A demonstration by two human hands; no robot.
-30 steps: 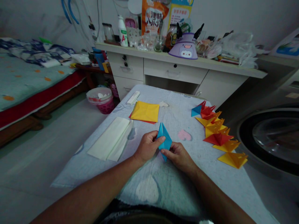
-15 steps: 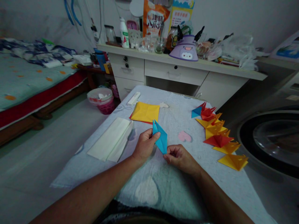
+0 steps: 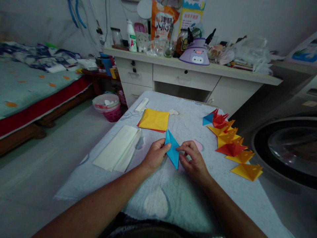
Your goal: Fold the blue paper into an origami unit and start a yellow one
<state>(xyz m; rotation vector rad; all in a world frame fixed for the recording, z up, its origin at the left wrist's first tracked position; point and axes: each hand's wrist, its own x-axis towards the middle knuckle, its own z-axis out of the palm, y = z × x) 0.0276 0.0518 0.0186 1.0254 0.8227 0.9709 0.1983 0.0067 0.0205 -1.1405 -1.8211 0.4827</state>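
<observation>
Paper (image 3: 174, 154), blue and folded to a narrow diamond, is positioned between both hands, over the middle of the cloth-covered table (image 3: 188, 114). One point is directed away from the person; the opposite point is directed toward the person. Left hand (image 3: 156, 153): pinches the left edge, thumb on the upper face. Right hand (image 3: 194, 160): fingers bent, index fingertip at the right corner, thumb just beside the lower right edge; whether it grips cannot be determined. Square sheets (image 3: 155, 119), yellow uppermost with red showing beneath, are stacked beyond the left hand. White folded item (image 3: 116, 147) lies left of that hand. Folded figures (image 3: 232, 148), red, yellow and blue, form a row along the table's right side.
</observation>
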